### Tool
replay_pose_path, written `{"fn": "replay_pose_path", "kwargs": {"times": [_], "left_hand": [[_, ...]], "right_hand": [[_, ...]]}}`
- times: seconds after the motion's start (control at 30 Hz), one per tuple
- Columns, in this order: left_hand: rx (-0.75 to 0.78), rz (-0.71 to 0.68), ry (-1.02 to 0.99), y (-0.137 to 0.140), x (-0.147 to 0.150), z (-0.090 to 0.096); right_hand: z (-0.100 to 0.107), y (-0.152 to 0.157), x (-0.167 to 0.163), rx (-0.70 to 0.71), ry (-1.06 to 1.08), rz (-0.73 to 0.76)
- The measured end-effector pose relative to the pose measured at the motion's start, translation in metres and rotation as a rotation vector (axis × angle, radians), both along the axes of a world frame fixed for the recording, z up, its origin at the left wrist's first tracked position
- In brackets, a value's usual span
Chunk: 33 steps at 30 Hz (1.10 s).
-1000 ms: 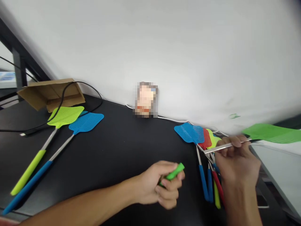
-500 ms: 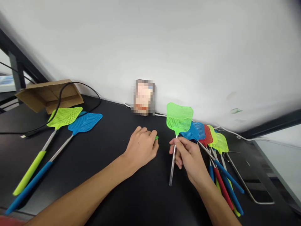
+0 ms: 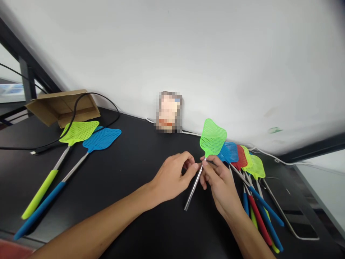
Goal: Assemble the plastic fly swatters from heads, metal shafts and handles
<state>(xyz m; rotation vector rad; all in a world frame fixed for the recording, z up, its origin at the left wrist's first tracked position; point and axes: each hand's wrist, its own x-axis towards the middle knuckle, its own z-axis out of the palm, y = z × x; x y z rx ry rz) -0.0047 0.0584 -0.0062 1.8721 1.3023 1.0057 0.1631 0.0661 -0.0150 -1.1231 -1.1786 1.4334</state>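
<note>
A bright green fly swatter (image 3: 214,138) is held upright and tilted, its mesh head at the top and its bare metal rod slanting down to the left. My right hand (image 3: 219,181) pinches the rod just below the head. Close by on the left, my left hand (image 3: 175,176) has its fingers curled and its thumb tip beside the rod and the right fingers. Whether it touches the rod, or what it holds, is hidden. Behind my right hand lie several fly swatters (image 3: 244,158) in blue, red and yellow-green, overlapping.
On the left, a yellow-green swatter (image 3: 40,194) and a blue swatter (image 3: 54,208) lie side by side on the black table (image 3: 129,223). A cardboard box (image 3: 70,106), a black cable (image 3: 75,108), a blurred-out item (image 3: 169,111) and a phone-like slab (image 3: 296,216) stand or lie around.
My left hand has lifted and turned from the tabletop toward the rod; the small green bit at its fingers no longer shows. The green swatter has tilted, its rod end swinging left.
</note>
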Motion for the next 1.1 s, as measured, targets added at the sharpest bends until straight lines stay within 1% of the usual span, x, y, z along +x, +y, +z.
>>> {"fn": "replay_pose_path", "kwargs": {"times": [0.1,0.2,0.3,0.37,0.47,0.57,0.67,0.8,0.87,1.0,1.1], "left_hand": [[-0.171,-0.132,-0.304,-0.006,0.006,-0.001],[-0.241,-0.178,-0.439,-0.01,0.011,-0.004],[-0.26,-0.16,-0.418,-0.013,0.012,-0.006],[-0.281,-0.151,-0.386,-0.014,0.012,-0.008],[-0.344,-0.155,-0.406,-0.015,0.013,-0.01],[-0.42,-0.182,-0.474,-0.015,0.015,-0.01],[-0.511,-0.193,-0.595,-0.014,0.015,-0.009],[-0.601,-0.199,-0.693,-0.012,0.014,-0.008],[-0.618,-0.222,-0.711,-0.011,0.014,-0.008],[-0.616,-0.237,-0.753,-0.011,0.013,-0.006],[-0.675,-0.252,-0.817,-0.013,0.014,-0.004]], "right_hand": [[0.002,-0.003,-0.003,-0.003,0.093,-0.058],[0.003,-0.006,-0.006,-0.057,0.185,-0.063],[0.004,-0.007,-0.006,-0.134,0.269,-0.056],[0.005,-0.005,-0.005,-0.132,0.31,-0.103],[0.006,-0.002,-0.003,-0.1,0.321,-0.156],[0.005,-0.001,-0.002,-0.105,0.297,-0.133],[0.003,-0.002,-0.004,-0.111,0.293,-0.12],[0.002,-0.005,-0.006,-0.059,0.314,-0.117],[0.002,-0.005,-0.006,-0.031,0.31,-0.11],[0.002,-0.006,-0.005,-0.03,0.247,-0.083],[0.002,-0.006,-0.005,-0.031,0.219,-0.082]]}}
